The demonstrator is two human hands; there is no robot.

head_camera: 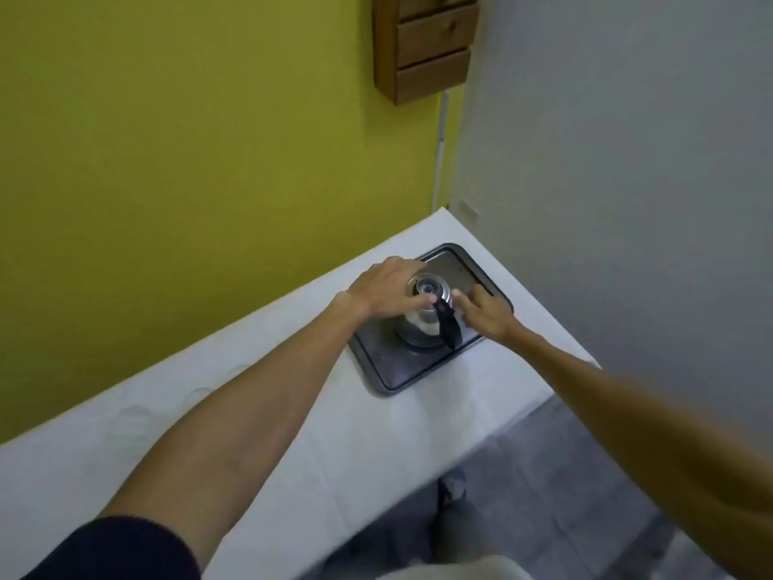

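Note:
A shiny steel kettle [422, 318] with a black handle stands on a dark grey tray [401, 370] near the far right end of a white table. My left hand [387, 293] wraps around the kettle's left side at the lid. From the right, my right hand [485, 313] comes in, its fingertips touching the kettle's top beside the handle. The kettle's far side is hidden behind my left hand.
The white table [293, 433] runs along a yellow-green wall [188, 140] into a corner with a grey wall [627, 161]. A wooden rack [426, 43] hangs above the corner. Grey tiled floor [564, 475] lies below the table's near edge.

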